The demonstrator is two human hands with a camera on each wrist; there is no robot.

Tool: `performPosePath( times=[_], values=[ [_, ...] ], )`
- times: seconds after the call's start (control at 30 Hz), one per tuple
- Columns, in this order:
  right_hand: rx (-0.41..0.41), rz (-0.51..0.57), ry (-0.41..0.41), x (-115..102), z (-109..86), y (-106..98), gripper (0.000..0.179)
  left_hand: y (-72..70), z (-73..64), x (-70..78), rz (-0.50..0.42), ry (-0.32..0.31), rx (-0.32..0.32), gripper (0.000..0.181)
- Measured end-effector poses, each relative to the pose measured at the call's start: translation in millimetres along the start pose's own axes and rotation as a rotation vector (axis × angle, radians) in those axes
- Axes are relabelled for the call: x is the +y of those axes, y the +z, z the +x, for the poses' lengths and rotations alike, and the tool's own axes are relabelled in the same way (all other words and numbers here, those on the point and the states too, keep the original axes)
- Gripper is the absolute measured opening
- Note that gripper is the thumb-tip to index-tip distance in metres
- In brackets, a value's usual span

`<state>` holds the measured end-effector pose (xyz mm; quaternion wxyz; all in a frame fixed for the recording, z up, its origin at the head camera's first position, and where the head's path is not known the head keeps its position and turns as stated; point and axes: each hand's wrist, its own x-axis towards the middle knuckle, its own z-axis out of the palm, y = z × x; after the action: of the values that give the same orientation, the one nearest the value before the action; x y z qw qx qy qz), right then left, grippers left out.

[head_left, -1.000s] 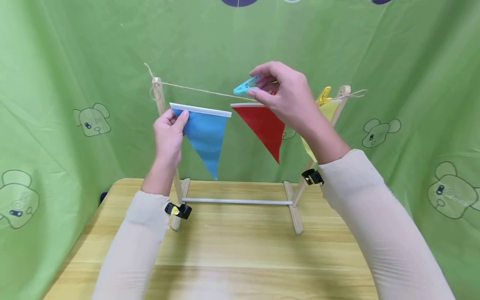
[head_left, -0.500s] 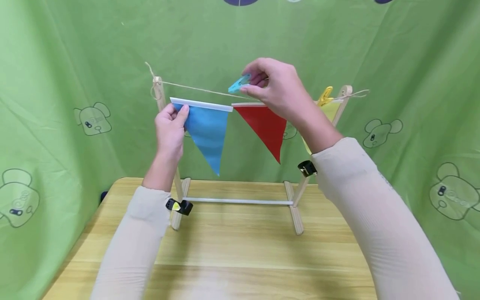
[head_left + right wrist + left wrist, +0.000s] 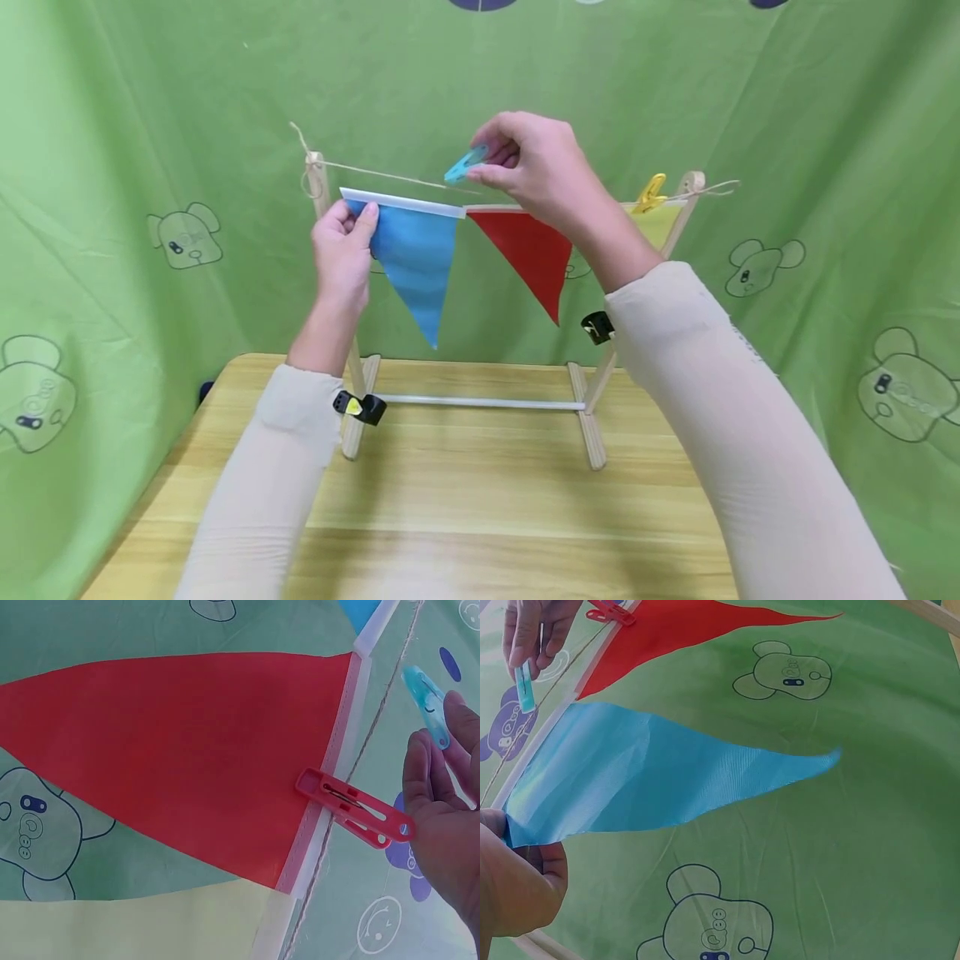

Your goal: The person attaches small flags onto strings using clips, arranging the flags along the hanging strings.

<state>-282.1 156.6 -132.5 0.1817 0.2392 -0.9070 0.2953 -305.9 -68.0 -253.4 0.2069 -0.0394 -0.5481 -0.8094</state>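
My left hand point(image 3: 342, 254) pinches a blue triangular pennant point(image 3: 415, 258) near the left end of its white top edge. The pennant hangs point down, its top edge just below the twine point(image 3: 386, 175). In my right hand point(image 3: 536, 162) a light blue clothespin point(image 3: 467, 164) is held between thumb and fingers, slightly above the twine over the blue pennant's right end. A red pennant point(image 3: 528, 250) hangs to the right, fastened to the twine by a red clothespin point(image 3: 352, 806) that shows in the right wrist view. In the head view my right hand hides that clothespin.
A yellow pennant point(image 3: 660, 225) hangs at the twine's right end under a yellow clothespin point(image 3: 650, 193). The twine is tied between two wooden posts point(image 3: 318, 187) of a stand with a white crossbar point(image 3: 472, 403). Beneath is a wooden table point(image 3: 442, 500); a green curtain point(image 3: 420, 75) surrounds it.
My left hand has raised the blue pennant a little towards the twine. My right hand has shifted left with the light blue clothespin, to above the pennant's right end.
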Motion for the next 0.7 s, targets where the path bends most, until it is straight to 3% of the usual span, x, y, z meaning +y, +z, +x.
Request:
performPosePath(
  times=[0.3,0.7],
  values=[
    [-0.041,-0.039,-0.021,-7.5,8.1,2.3,0.031,-3.7,1.7,1.6,0.008,0.049,-0.013,0.012],
    [-0.043,-0.026,-0.027,-14.6,12.5,7.1,0.030,-6.3,3.9,7.2,-0.013,0.008,0.005,0.022]
  ],
)
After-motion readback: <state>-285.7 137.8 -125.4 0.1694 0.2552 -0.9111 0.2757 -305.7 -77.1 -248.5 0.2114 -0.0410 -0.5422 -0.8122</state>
